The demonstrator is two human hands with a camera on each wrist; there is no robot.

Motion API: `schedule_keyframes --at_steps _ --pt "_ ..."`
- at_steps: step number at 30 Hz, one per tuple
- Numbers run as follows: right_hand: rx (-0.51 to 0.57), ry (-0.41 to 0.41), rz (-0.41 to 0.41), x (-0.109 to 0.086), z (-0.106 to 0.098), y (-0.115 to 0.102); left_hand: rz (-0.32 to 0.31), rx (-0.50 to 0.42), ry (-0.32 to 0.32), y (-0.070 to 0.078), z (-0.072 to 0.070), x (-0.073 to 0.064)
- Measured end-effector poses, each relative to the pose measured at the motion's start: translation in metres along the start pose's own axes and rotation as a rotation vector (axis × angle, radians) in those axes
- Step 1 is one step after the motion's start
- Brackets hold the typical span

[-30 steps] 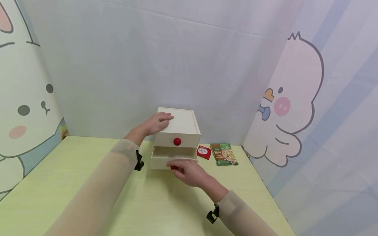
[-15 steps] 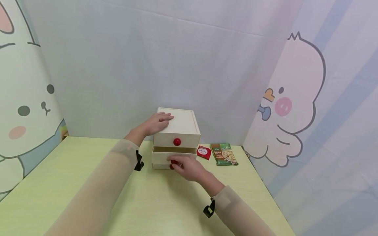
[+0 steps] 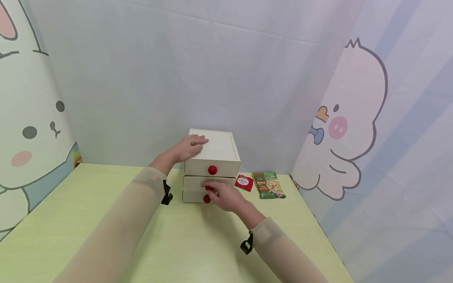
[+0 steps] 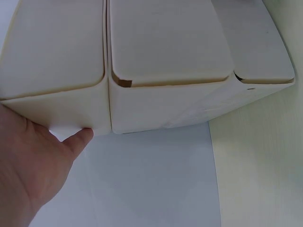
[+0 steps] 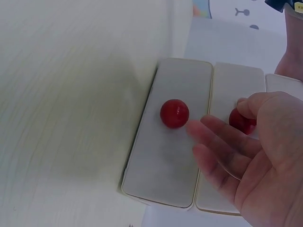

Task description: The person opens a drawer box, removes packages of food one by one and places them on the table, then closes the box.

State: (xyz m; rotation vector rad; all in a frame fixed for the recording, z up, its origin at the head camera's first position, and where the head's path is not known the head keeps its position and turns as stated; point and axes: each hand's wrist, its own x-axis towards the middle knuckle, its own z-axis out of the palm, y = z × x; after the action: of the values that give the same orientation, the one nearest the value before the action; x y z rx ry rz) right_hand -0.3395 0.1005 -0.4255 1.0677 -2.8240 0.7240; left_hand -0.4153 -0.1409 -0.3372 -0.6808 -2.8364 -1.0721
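A white three-drawer cabinet (image 3: 219, 145) stands at the back of the table, each drawer front bearing a round red knob. My left hand (image 3: 187, 147) rests on the cabinet's left top edge with its fingers laid over the top; in the left wrist view its thumb (image 4: 79, 141) lies along the side wall. My right hand (image 3: 226, 194) holds the red knob (image 5: 242, 121) of the middle drawer between thumb and fingers. That drawer's front (image 3: 192, 182) sits almost flush with the cabinet. Several other fingers of this hand extend beside the bottom drawer's knob (image 5: 174, 113).
To the cabinet's right lie a small red packet (image 3: 244, 182) and a green and brown food pouch (image 3: 269, 184). The top drawer's knob (image 3: 212, 169) is above my right hand. A pale curtain (image 3: 226, 78) with cartoon animals hangs behind the yellowish table (image 3: 177, 247).
My right hand has moved forward, away from me, pushing the middle drawer from pulled out to nearly flush; the bottom drawer front came into sight. The left hand has stayed on top.
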Motion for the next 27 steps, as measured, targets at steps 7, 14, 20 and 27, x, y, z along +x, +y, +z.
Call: schedule_keyframes --at_steps 7,14,20,27 --pt "0.006 -0.022 0.059 0.004 -0.001 0.001 -0.001 0.0 -0.002 0.001 -0.001 -0.001" --pt "0.003 -0.031 0.083 0.007 -0.002 0.001 0.003 0.006 0.003 -0.002 0.0 0.002" --pt "0.045 -0.045 0.082 0.005 -0.001 0.004 -0.01 -0.004 -0.001 -0.002 0.0 0.0" --pt "0.221 -0.181 0.087 -0.004 0.0 0.009 -0.001 -0.019 -0.006 0.0 -0.001 0.001"
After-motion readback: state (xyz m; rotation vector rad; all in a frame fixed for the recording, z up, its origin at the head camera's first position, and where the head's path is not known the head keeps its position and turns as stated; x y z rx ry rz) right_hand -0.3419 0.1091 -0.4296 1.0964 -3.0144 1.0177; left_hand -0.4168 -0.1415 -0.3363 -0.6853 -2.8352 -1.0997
